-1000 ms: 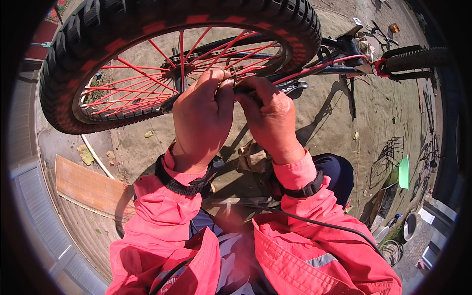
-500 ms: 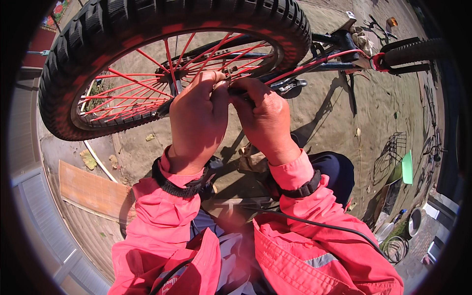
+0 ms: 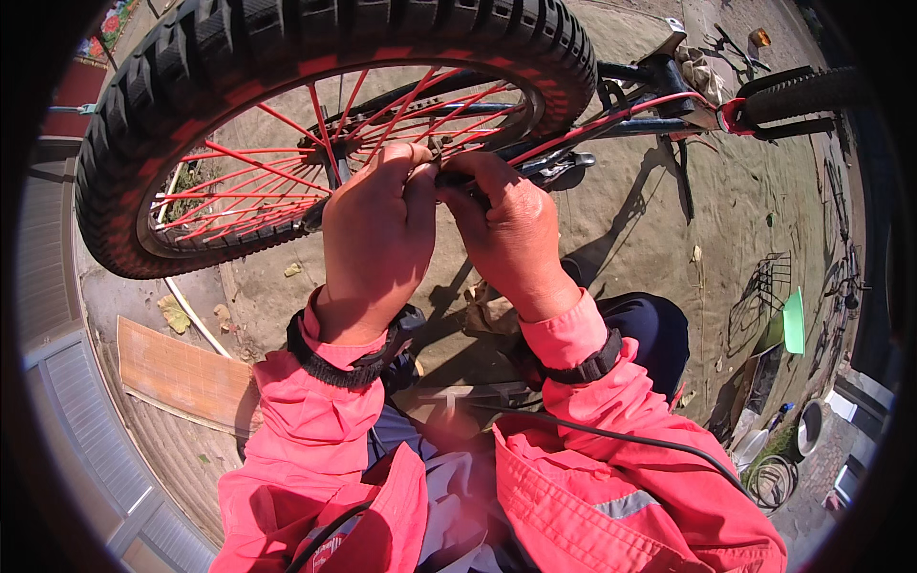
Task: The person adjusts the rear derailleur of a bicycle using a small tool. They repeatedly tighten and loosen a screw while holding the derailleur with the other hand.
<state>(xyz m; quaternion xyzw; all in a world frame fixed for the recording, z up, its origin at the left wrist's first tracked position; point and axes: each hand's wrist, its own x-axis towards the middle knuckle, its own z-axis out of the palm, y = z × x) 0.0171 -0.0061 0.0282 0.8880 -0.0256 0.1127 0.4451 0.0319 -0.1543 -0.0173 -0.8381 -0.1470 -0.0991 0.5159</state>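
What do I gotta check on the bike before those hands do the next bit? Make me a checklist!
1. Left hand and right hand close together: ok, beside the red spokes.
2. Firm grip on the small metal part: cannot tell, the hands hide much of it.
3. Left hand clear of the spokes: cannot tell, they overlap in this view.
4. Sleeves away from the tyre: ok, well apart.
5. Black cable clear of the tyre: ok, it crosses the right sleeve.

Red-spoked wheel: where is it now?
In the head view, the wheel is at the upper left, with the left hand overlapping its lower right edge.
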